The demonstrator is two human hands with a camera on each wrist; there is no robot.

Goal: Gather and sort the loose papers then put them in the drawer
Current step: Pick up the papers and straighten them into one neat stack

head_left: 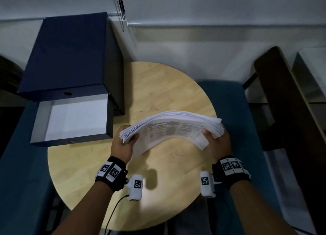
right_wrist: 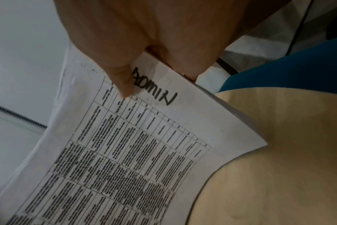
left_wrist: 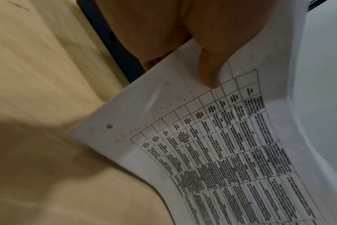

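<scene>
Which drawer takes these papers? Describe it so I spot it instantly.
Start at the round wooden table. At its left edge stands a dark blue drawer cabinet. The open drawer juts from its front, the only one pulled out, its pale bare inside showing.

Round light-wood table (head_left: 158,86) fills frame center. Teal upholstered seat (head_left: 227,107) right of it, running from mid-frame to the lower edge; another teal surface (head_left: 19,164) along the left side. Dark brown wooden furniture (head_left: 282,100) at right, pale grey unit (head_left: 310,72) beyond it at the right edge. Beaded blind chain (head_left: 120,8) hangs top center against the white wall (head_left: 211,5). Thin black cable (head_left: 114,210) trails at the bottom.
</scene>
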